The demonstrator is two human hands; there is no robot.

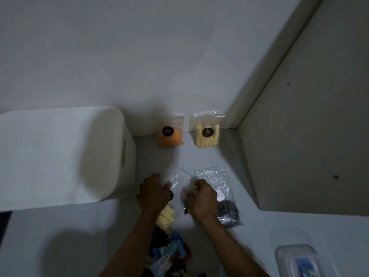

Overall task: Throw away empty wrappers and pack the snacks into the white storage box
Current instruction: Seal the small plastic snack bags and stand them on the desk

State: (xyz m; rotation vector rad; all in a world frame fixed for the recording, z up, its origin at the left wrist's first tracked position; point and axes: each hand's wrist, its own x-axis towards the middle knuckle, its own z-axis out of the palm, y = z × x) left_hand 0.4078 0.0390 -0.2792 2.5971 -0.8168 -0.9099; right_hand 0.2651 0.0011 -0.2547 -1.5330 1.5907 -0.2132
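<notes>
White storage box (pixel 65 154) at the far left of the table (pixel 259 232), hard against the back wall, lid on, slot handle facing right. Just right of it, at the table's back edge, 2 clear snack bags leaning on the wall: orange snack bag (pixel 170 134) first, then pale stick snack bag (pixel 207 132), each with a dark round sticker. Nearer the middle, left hand (pixel 153 191) knuckles up, fingers curled down onto a crinkled clear wrapper (pixel 179 176); actual pinch hidden, so cannot tell whether gripped or only pressed. Under that wrist, a bag of pale sticks (pixel 165 215) lying flat. Right hand (pixel 202 197) close beside the left, fingers bent narrow over the same clear plastic, grip likewise not visible. Just beyond the right hand, a second clear bag (pixel 221 182) flat on the table, dark pieces gathered at its near end. At the near edge, between the forearms, a heap of colourful packets (pixel 169 256), blue one on top. Near right corner: clear lidded container (pixel 299 260) with something blue inside. White cabinet panel (pixel 309 136) closing off the right side.
</notes>
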